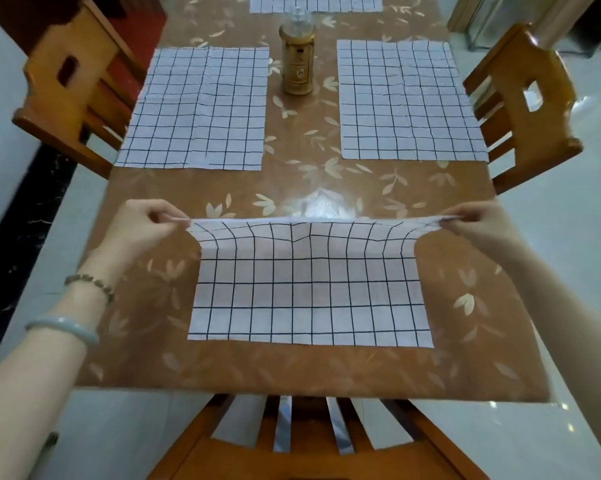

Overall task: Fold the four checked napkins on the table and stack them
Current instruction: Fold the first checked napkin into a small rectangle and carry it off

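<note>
While the left hand point(146, 221) and the right hand point(475, 220) each pinch a far corner of the nearest checked napkin point(309, 292), its near half lies flat by the near edge of the tabletop point(136, 358). A clean fold likely needs the raised edge kept taut and level, both corners landing squarely on the near corners

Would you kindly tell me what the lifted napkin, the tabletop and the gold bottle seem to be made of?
Near napkin: thin matte woven cloth, probably cotton; it sags and creases between the left hand and right hand pinching its far corners. Tabletop: glossy leaf-printed covering, perhaps vinyl; it mirrors a light. Gold bottle: shiny, clear-topped; glass or plastic, unclear.
</note>
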A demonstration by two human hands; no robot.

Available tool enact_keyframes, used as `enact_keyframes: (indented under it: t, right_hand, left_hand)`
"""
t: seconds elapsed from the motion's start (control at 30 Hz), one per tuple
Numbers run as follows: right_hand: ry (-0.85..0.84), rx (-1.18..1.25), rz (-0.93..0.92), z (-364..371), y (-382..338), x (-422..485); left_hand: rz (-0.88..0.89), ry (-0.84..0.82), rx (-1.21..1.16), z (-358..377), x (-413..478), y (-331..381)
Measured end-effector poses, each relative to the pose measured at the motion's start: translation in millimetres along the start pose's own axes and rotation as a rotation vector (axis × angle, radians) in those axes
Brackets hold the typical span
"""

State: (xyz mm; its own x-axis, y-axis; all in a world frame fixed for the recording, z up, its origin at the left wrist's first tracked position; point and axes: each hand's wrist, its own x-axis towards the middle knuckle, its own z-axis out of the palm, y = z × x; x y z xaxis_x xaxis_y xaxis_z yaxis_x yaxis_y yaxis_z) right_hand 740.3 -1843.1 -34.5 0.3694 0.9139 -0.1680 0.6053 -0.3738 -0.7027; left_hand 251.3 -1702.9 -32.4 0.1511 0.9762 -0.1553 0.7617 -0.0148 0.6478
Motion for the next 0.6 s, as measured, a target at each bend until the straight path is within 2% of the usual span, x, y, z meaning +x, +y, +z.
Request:
enact_keyframes:
  t: [0.13,0.27,0.4,0.6]
  right_hand:
    - [-0.029,0.027,0.039,8.2,21.7,-53.3]
    - [-0.024,-0.088,0.031,30.3,48.6,-91.6]
    - [-0.058,-0.334,-0.130,55.9,77.3,-114.0]
    - [-0.122,-0.497,-0.307,79.6,102.6,-123.0]
  left_hand:
    - [0.008,-0.099,0.098,3.2,-46.8,-6.0]
    - [0.021,-0.202,0.244,20.7,-78.7,-29.9]
    - [0.105,-0.322,0.382,41.8,-98.8,-48.4]
    - [0.186,-0.413,0.523,68.7,-104.0,-75.8]
